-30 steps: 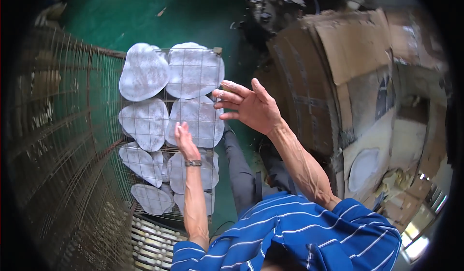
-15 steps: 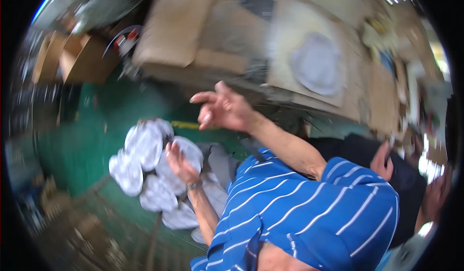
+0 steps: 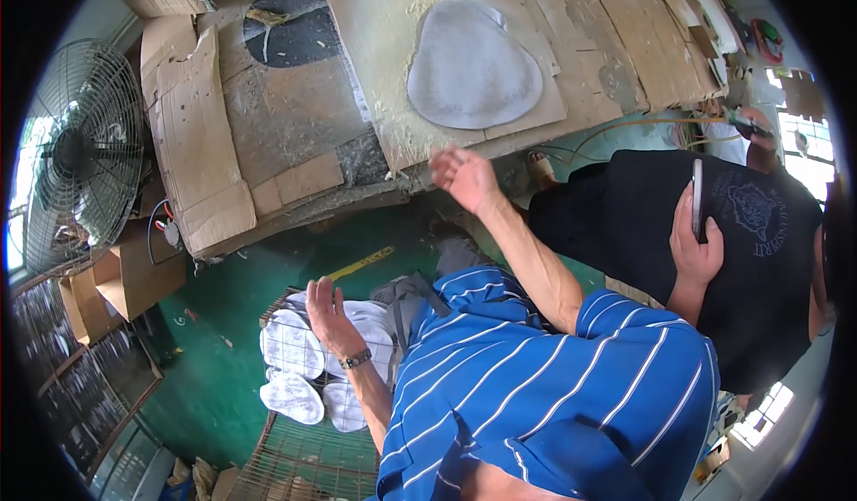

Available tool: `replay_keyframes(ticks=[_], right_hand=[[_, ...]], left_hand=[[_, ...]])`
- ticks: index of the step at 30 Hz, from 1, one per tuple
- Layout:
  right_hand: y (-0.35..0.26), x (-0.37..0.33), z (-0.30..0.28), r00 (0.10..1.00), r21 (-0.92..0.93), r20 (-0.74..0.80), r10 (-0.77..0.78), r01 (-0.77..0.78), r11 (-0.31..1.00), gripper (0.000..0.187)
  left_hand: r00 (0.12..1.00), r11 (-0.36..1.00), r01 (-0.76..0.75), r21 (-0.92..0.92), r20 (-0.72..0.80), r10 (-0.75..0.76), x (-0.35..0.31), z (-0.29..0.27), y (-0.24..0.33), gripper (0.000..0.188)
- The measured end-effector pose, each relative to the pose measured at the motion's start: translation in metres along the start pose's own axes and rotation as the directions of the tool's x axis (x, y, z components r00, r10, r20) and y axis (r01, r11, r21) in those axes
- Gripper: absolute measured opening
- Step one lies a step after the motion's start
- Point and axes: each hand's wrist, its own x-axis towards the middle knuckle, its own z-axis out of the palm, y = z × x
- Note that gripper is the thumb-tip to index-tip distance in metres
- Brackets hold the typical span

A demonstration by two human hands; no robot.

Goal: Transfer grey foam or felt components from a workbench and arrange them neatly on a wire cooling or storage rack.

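My left hand point(image 3: 335, 324), with a watch on its wrist, is raised with its fingers apart and holds nothing. Below and around it are several white, rounded fabric-like pads point(image 3: 293, 344), with the thin bars of a wire rack point(image 3: 308, 456) among them. Held out near the front edge of the worktable, my right hand point(image 3: 466, 179) is empty too, its fingers stretched out and slightly blurred. Beyond it lies a larger pale grey-white piece point(image 3: 473, 68) with a rounded triangular outline, flat on a cardboard sheet point(image 3: 382, 99) with yellowish residue.
Worn cardboard point(image 3: 201, 135) covers the table's left part. A large fan point(image 3: 80, 148) stands at the far left, above an open carton point(image 3: 143, 273). On the right, close by, a person in black point(image 3: 759, 296) holds a phone point(image 3: 697, 193). The floor point(image 3: 210, 358) is green.
The view has swung, so the table and the grey-white piece appear farther left. My right hand has moved from a curled pose to stretched fingers nearer the table. My left hand stays raised and open.
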Motion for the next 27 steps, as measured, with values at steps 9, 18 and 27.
replay_keyframes(ticks=[9,18,27], right_hand=[[-0.022,0.011,-0.079,0.986,0.291,-0.163,-0.041,0.087,0.953,0.015],[-0.023,-0.009,-0.057,0.841,-0.83,-0.197,-0.503,0.13,0.542,0.039],[-0.067,0.053,0.021,0.595,-0.814,0.507,-0.623,0.093,-0.573,0.033]], left_hand=[[0.996,0.998,0.036,0.061,0.085,-0.041,0.007,0.037,0.0,0.045],[0.994,0.986,0.108,0.129,0.001,-0.109,0.01,0.046,-0.018,0.043],[0.992,0.963,-0.023,0.267,0.128,-0.011,0.037,0.094,-0.004,0.036]])
